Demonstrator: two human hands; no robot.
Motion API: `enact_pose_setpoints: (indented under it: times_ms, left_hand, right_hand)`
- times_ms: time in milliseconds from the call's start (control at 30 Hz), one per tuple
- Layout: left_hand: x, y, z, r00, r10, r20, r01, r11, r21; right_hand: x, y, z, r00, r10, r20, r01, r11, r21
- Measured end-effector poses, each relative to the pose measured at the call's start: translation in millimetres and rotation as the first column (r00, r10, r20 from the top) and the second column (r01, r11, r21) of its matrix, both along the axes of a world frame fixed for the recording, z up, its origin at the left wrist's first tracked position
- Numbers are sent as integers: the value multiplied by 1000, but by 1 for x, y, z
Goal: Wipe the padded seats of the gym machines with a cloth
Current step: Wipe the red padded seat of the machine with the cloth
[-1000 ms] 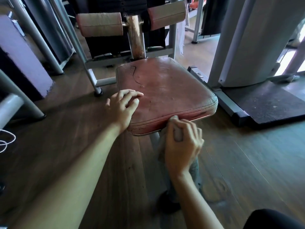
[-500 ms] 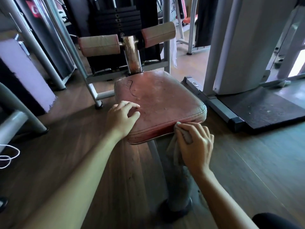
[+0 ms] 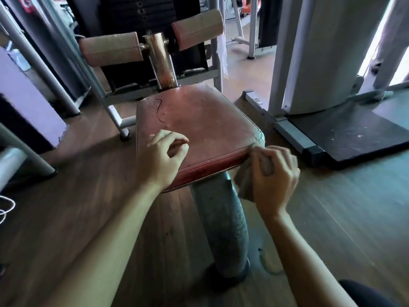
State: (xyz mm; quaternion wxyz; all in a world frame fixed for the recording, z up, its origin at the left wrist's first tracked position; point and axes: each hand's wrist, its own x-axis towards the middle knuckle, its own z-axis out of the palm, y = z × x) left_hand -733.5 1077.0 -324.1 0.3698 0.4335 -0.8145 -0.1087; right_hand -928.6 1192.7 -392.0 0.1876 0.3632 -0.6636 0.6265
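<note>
1. At the near right corner of the padded seat (image 3: 199, 129), the right hand (image 3: 274, 173) is gripping a bunched grey-brown cloth (image 3: 245, 185). Its fingers are curling tightly round the cloth and pressing it against the seat's front edge, just beside the piping. A loose fold is hanging below the hand.
2. On the near left part of the seat top, the left hand (image 3: 161, 156) is resting with its fingers loosely curled. It is holding nothing, and its fingertips are touching the vinyl.
3. The seat is showing reddish-brown vinyl, worn and scuffed, with pale specks across the top. A curved crack is running near its far left corner, and a piped seam is running along the front edge. Light is catching the far half of the top.
4. The seat is sitting on a thick grey post (image 3: 223, 229) with scratched paint, which is going down to a dark round base on the floor.
5. Behind the seat a rusty metal tube (image 3: 162, 60) is rising and carrying two pinkish roller pads, the left pad (image 3: 110, 49) and the right pad (image 3: 197, 24). A black weight stack (image 3: 141, 16) is standing behind them.
6. Dark wooden floor (image 3: 88, 207) planks are running under everything.
7. To the right, a black rubber mat (image 3: 345, 134) is lying under a white machine housing (image 3: 321, 52).
8. A white towel (image 3: 222, 56) is hanging from the frame beside the right pad.
9. A white cord (image 3: 6, 207) is lying at the left edge of the floor.
</note>
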Motion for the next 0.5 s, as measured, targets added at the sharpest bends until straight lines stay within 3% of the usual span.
enact_pose_setpoints:
  times_ms: [67, 100, 200, 267, 433, 500]
  left_hand:
    - [-4, 1, 2, 999, 31, 20, -31, 999, -12]
    - [-5, 1, 3, 999, 35, 27, -34, 999, -7]
    - [-4, 1, 1, 999, 26, 25, -26, 1000, -1]
    - [0, 2, -1, 1000, 19, 14, -19, 1000, -6]
    - [-1, 3, -2, 1000, 21, -5, -21, 1000, -20]
    - [0, 2, -2, 1000, 16, -9, -16, 1000, -19]
  right_hand:
    - [-2, -3, -2, 992, -31, 126, 37, 998, -41]
    - [10, -3, -4, 995, -6, 100, 10, 999, -46]
    - [49, 1, -8, 964, 182, -192, -181, 983, 25]
    - [40, 2, -8, 945, 202, -258, -194, 979, 57]
    - [17, -6, -4, 990, 3, 144, 8, 997, -76]
    - [43, -10, -1, 995, 21, 95, -17, 999, -51]
